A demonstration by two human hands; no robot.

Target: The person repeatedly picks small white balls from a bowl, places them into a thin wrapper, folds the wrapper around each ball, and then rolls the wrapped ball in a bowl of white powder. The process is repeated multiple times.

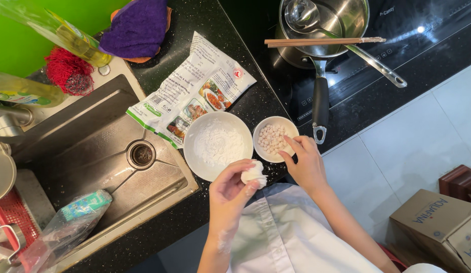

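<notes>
Your two hands, the left hand (230,189) and the right hand (307,164), are bare, with no gloves, rings or watch showing. Both forearms are uncovered up to where they leave the bottom edge of the view, so no sleeves show on them. A dusting of white powder clings to your left forearm near the wrist and to the fingertips (250,188) of that hand. You wear a pale, white-to-light-blue shirt (291,237) with a straight stitched front band running down it; a small button sits on that band. The cloth looks smooth and plain, without any pattern.
</notes>
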